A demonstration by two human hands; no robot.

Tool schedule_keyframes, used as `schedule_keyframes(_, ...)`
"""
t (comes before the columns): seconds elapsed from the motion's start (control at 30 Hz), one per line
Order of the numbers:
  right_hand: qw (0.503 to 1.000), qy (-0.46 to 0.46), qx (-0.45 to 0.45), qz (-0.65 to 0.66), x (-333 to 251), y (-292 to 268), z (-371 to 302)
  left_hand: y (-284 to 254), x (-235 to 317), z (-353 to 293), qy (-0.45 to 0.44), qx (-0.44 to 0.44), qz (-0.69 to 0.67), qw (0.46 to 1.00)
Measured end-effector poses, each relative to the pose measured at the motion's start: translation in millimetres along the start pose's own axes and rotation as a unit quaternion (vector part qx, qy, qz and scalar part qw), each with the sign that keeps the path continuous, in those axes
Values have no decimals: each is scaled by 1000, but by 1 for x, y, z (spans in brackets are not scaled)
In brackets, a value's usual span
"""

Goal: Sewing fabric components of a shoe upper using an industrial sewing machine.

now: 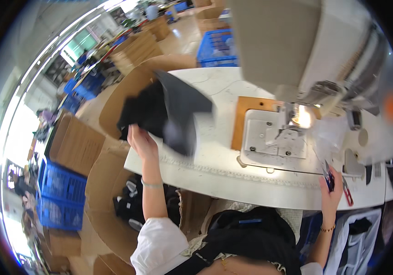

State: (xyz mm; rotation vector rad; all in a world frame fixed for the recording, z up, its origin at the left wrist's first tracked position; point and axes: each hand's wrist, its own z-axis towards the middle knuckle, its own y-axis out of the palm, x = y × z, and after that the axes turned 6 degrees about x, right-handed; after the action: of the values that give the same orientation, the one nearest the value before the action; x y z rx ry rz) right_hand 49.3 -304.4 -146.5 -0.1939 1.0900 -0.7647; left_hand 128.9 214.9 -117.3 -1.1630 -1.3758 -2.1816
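Note:
My left hand [142,143] is closed on the edge of a black cloth piece [148,112], lifted over the left end of the white sewing table [214,172]. A dark grey part of that cloth flares out to the right, smeared by motion. My right hand [332,190] is closed around small thread snips [328,176] with dark handles, blades pointing up and away from me. Beside that hand lies a red-handled tool [347,192]. The sewing machine [276,137] stands between my hands, its lamp lit over the needle area and no cloth visible on its plate.
A large cardboard box [102,201] with black pieces [148,201] inside stands below the table's left end. Blue crates [61,197] are stacked farther left, and another blue crate [217,48] sits behind the table. A ruler strip [233,175] runs along the near edge.

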Motion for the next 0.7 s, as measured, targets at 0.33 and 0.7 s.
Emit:
schedule_keyframes(0.33, 960, -62, -39, -269, 80, -25, -11, -192, 20, 44, 79, 179, 209, 958)
schedule_keyframes(0.7, 941, -250, -148, -175, -30, 72, 4, -516, 67, -91, -181, 405, 434, 784)
